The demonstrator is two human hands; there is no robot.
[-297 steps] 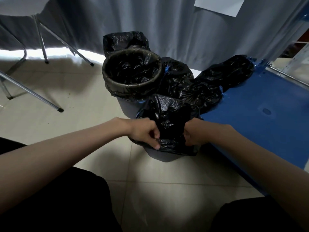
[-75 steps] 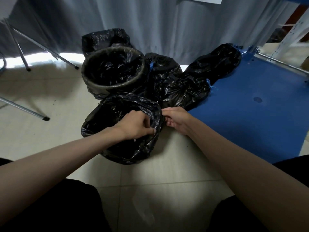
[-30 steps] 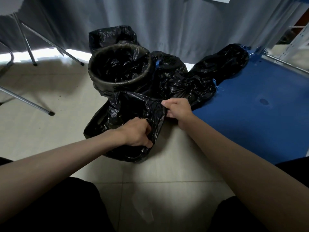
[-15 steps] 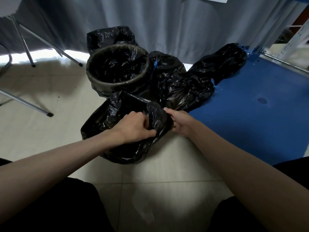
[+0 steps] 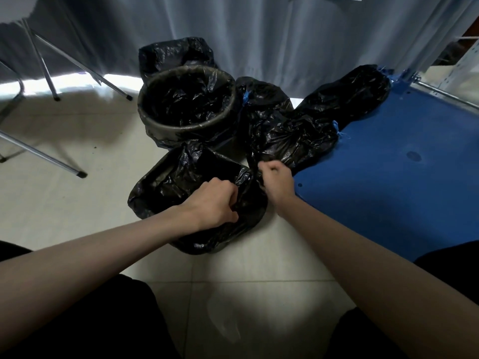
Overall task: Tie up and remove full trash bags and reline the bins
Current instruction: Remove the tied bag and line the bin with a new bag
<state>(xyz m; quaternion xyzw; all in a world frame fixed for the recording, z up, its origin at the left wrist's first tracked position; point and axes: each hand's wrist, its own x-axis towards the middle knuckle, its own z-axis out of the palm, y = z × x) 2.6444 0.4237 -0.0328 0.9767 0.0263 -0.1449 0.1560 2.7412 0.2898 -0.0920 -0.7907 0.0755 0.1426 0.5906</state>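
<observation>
A small bin wrapped in a black trash bag point(image 5: 181, 187) stands on the tiled floor just ahead of me. My left hand point(image 5: 215, 203) grips the bag's plastic at the near right part of the rim. My right hand point(image 5: 276, 183) is curled at the bin's right side, pinching the bag's edge there. Behind it stands a second round bin point(image 5: 186, 104) lined with a black bag, its mouth open. Several tied black trash bags point(image 5: 293, 133) with blue ties lie to the right of that bin.
A blue platform point(image 5: 404, 164) covers the floor on the right, with one tied bag point(image 5: 347, 94) lying partly on it. Metal chair legs point(image 5: 41, 151) stand at the left. A grey curtain point(image 5: 259, 35) hangs behind the bins. My dark-clothed knees are at the bottom.
My left hand has stayed gripping the bag at the near rim while my right hand pulled the edge rightward and up; the bag's mouth now looks squarer and more stretched over the bin.
</observation>
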